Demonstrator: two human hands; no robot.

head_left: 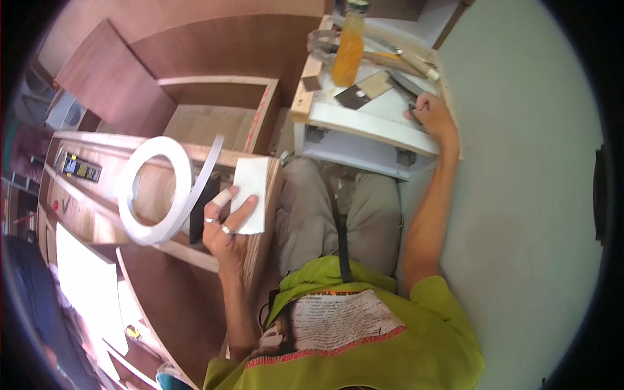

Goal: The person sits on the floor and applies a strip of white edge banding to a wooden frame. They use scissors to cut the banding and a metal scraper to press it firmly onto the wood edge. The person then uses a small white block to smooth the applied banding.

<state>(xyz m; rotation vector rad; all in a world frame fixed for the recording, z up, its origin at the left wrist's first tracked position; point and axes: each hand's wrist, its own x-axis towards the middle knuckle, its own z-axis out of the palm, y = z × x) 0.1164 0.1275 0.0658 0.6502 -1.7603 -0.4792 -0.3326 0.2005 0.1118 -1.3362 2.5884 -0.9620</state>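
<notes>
My left hand (226, 224), with rings on its fingers, pinches a small white rectangular board (250, 195) between thumb and fingers, over the edge of a wooden frame. Beside it, a large roll of white edge-banding strip (131, 195) stands on the frame, its loose end sticking up. My right hand (432, 117) is at the right end of a white cabinet top (354, 121), fingers curled round a slim dark-grey tool (404, 83); its kind I cannot make out. Left of that tool lies a wide-bladed scraper (365, 90).
A bottle of orange liquid (349, 55) stands on the cabinet, near a hammer (406, 63) and a small wood block (311, 75). A grey wall (520, 182) rises close on the right. Open wooden frames (221, 81) and a leaning brown panel (114, 78) fill the left.
</notes>
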